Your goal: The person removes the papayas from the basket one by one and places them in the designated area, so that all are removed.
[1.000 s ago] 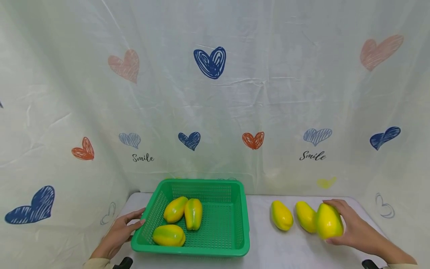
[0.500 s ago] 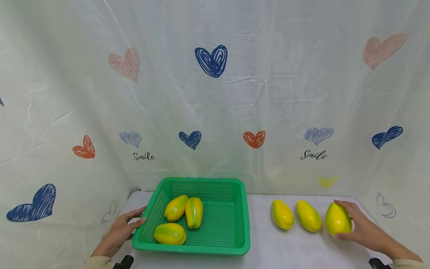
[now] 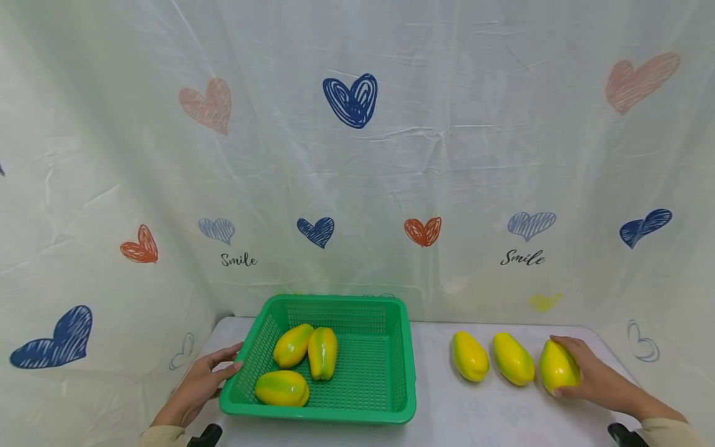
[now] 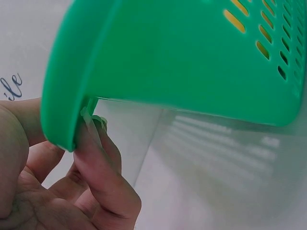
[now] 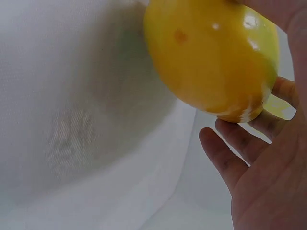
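Observation:
At the right of the table, my right hand (image 3: 594, 375) holds a yellow papaya (image 3: 555, 366) between thumb and fingers. In the right wrist view the papaya (image 5: 211, 57) is close over the white cloth, its shadow beside it, with several fingertips at its end. Two more papayas, one in the middle (image 3: 512, 359) and one on the left (image 3: 470, 356), lie in a row beside it. My left hand (image 3: 201, 382) pinches the left rim of a green plastic basket (image 3: 385, 417); the left wrist view shows thumb and fingers on either side of the rim (image 4: 60, 110).
Inside the basket lie three yellow-green papayas, two touching at the back (image 3: 322, 354) and one nearer the front (image 3: 282, 388). The table (image 3: 447, 416) has a white cover. A white curtain (image 3: 368, 180) printed with hearts hangs behind and at the sides.
My right hand has carried its papaya rightward, away from the middle papaya it overlapped, and then slightly lower at the end of the row. The left hand stays on the basket.

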Demonstrator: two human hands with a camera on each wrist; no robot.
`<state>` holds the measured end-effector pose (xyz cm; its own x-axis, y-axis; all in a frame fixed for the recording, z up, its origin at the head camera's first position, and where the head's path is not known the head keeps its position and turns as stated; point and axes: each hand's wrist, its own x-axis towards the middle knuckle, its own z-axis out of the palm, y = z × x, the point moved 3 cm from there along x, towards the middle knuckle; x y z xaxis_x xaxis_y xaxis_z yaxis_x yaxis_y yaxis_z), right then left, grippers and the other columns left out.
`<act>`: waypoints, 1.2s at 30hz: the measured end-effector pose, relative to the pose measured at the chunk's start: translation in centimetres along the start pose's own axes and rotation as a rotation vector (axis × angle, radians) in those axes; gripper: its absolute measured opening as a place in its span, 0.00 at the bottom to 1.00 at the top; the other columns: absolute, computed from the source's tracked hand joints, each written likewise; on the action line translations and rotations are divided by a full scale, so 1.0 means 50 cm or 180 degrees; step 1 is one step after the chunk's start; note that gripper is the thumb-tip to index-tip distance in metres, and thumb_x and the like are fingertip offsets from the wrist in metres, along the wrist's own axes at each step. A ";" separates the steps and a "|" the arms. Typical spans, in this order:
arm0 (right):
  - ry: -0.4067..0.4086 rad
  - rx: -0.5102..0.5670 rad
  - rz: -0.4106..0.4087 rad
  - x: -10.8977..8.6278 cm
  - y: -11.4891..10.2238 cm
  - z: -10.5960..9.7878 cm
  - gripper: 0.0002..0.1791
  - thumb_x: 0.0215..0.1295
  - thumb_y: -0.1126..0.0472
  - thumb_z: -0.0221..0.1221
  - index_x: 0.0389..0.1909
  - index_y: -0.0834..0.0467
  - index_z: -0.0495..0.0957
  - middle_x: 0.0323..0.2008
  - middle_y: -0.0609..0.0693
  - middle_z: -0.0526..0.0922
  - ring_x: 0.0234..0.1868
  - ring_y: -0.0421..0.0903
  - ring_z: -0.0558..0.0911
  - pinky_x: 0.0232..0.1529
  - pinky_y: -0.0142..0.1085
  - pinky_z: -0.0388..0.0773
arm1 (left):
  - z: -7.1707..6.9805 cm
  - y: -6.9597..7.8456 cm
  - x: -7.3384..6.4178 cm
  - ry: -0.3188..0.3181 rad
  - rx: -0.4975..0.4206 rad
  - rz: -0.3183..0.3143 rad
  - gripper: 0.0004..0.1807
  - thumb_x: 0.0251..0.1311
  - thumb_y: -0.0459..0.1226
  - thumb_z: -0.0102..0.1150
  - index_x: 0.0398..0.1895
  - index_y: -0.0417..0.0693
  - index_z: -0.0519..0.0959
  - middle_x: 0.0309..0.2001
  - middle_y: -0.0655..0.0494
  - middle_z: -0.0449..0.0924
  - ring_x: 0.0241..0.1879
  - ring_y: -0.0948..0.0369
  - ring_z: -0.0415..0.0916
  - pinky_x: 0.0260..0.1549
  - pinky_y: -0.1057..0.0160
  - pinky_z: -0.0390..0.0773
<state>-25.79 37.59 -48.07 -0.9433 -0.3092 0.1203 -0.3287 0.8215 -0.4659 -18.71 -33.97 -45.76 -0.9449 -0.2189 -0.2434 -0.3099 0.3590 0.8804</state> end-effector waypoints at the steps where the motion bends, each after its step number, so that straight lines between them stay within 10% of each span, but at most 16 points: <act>1: 0.0013 -0.0015 -0.0038 0.002 -0.001 0.001 0.58 0.36 0.43 0.73 0.65 0.63 0.55 0.58 0.63 0.59 0.55 0.59 0.64 0.59 0.30 0.59 | 0.000 0.000 0.000 -0.0005 0.0001 0.0005 0.37 0.57 0.46 0.61 0.67 0.42 0.62 0.59 0.38 0.61 0.40 0.56 0.71 0.34 0.57 0.77; 4: 0.0011 -0.0116 -0.0104 0.006 -0.001 0.006 0.58 0.35 0.42 0.73 0.65 0.64 0.55 0.58 0.63 0.59 0.54 0.59 0.65 0.57 0.27 0.60 | 0.000 -0.001 0.000 -0.0009 0.0004 0.0011 0.36 0.57 0.46 0.61 0.67 0.41 0.62 0.59 0.37 0.61 0.40 0.56 0.71 0.34 0.58 0.77; 10: -0.0153 -0.0006 -0.0047 0.014 -0.001 0.015 0.58 0.35 0.45 0.74 0.65 0.65 0.54 0.56 0.66 0.56 0.52 0.63 0.65 0.48 0.66 0.63 | 0.000 -0.004 0.002 0.0017 0.0018 -0.0019 0.37 0.56 0.47 0.62 0.66 0.42 0.63 0.58 0.38 0.61 0.41 0.55 0.71 0.33 0.58 0.77; 36: -0.0509 0.0053 0.0192 0.039 -0.013 0.021 0.55 0.41 0.45 0.71 0.65 0.64 0.53 0.60 0.69 0.53 0.54 0.65 0.65 0.50 0.65 0.63 | 0.001 -0.005 0.009 0.0055 -0.0013 -0.0079 0.36 0.56 0.46 0.62 0.66 0.42 0.64 0.58 0.38 0.61 0.40 0.55 0.72 0.33 0.58 0.78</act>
<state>-27.36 35.97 -48.47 -0.9417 -0.3330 -0.0485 -0.2698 0.8331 -0.4828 -19.05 -34.11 -46.10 -0.9350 -0.2434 -0.2580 -0.3327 0.3495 0.8759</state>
